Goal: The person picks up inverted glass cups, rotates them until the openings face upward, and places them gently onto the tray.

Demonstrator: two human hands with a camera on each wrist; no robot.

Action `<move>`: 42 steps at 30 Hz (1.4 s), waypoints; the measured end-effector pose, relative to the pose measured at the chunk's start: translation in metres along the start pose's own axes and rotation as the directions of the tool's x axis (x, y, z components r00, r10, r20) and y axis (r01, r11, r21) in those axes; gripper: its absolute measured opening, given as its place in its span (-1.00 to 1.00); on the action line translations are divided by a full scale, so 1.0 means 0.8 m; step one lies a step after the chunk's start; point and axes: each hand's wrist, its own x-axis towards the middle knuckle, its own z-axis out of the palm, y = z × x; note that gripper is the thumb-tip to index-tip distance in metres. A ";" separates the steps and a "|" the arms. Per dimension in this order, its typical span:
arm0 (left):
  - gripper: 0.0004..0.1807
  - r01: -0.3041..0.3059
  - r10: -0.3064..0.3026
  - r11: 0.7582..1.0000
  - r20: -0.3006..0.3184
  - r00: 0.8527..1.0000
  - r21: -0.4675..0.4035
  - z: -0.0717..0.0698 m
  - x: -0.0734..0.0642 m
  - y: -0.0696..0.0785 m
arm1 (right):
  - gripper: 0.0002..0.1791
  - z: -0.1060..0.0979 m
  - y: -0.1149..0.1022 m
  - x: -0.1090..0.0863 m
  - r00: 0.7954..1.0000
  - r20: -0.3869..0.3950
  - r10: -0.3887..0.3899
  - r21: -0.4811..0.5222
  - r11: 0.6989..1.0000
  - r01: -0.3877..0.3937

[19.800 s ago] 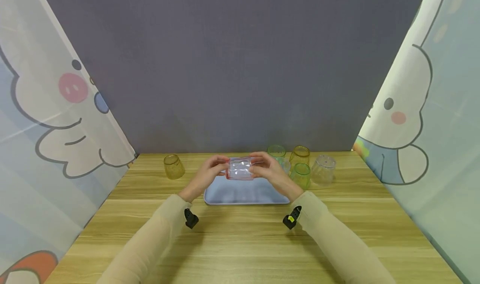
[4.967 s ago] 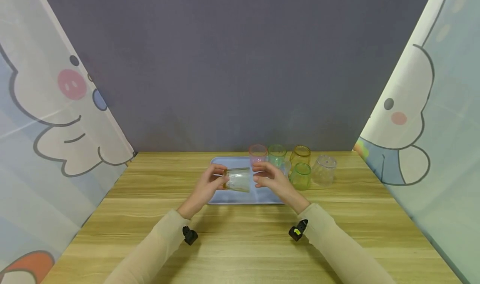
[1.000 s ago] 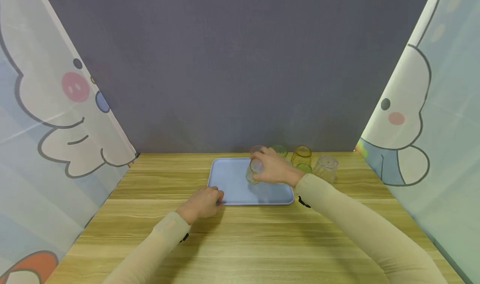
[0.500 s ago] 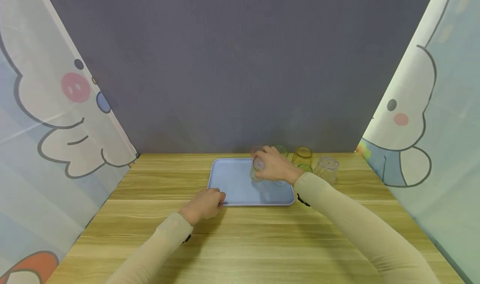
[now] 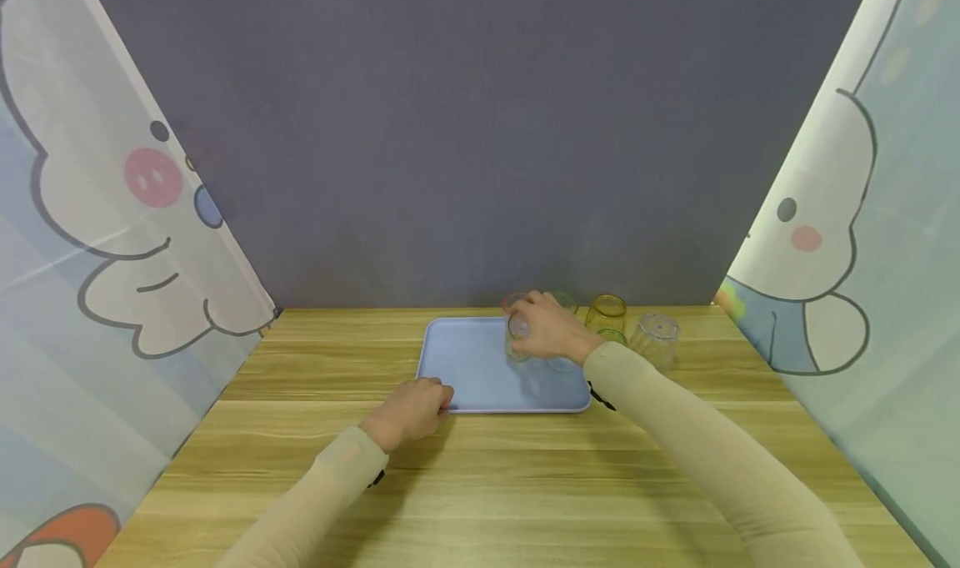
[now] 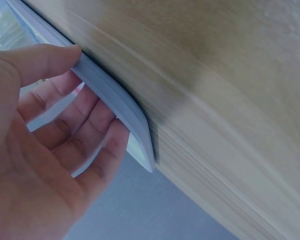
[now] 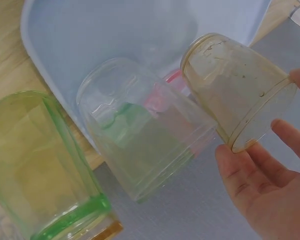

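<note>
My right hand (image 5: 551, 330) pinches the upper end of a pale yellow glass (image 7: 235, 82), its fingertips at the rim in the right wrist view. The glass stands at the right part of a light blue tray (image 5: 465, 359), close beside a clear glass (image 7: 107, 90). Behind them on the tray are a pink glass (image 5: 514, 299) and a green glass (image 5: 564, 299), both partly hidden by the hand. At the tray's front left corner, my left hand (image 5: 408, 411) grips the raised edge, with its thumb (image 6: 55, 59) outside and its fingers curled on the inner side.
Right of the tray, an amber glass (image 5: 606, 308), a green glass (image 5: 612, 335) and a clear glass (image 5: 656, 343) stand on the wooden table (image 5: 495, 485); my right forearm partly covers them. A grey panel (image 5: 480, 151) rises at the table's back edge.
The yellow glass, first on the table at left, then lying sideways between both hands, is now upright on the tray, edged slightly right and back. The pink glass went from both hands to the tray.
</note>
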 end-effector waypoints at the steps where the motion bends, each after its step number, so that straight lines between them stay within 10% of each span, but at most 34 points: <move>1: -0.65 0.001 -0.001 1.000 0.001 1.000 -0.002 0.000 0.000 0.000 | -0.38 0.000 0.000 0.001 1.000 0.002 0.002 0.001 1.000 -0.002; 42: -0.75 0.016 -0.016 0.999 0.005 1.000 0.035 0.002 0.000 0.002 | -0.39 0.018 -0.001 0.023 0.991 0.087 0.103 -0.101 0.990 -0.094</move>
